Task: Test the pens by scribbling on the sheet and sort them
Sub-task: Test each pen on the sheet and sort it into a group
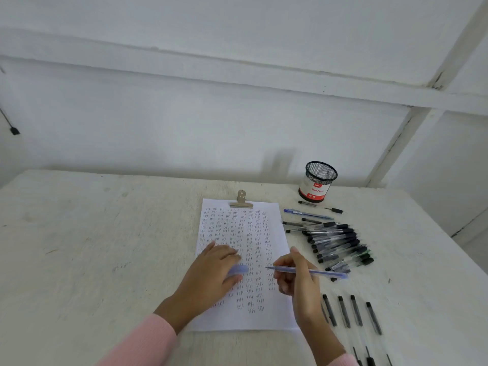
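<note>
Testing a blue pen, sheet nearly full.
R hand (295, 276) fingers clamp the pen (317, 272), tip on sheet (264, 320); L hand (211, 270) rests on sheet, fingers curled on cap (238, 269). Pile (338, 244) prob. untested; sorted row (351, 310) just beside sheet. Lots left.

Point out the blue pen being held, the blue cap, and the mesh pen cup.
blue pen (326, 272): head view, on the rear half of its barrel.
blue cap (238, 269): head view, on the cap's middle.
mesh pen cup (315, 190): head view, on its labelled side wall.
</note>
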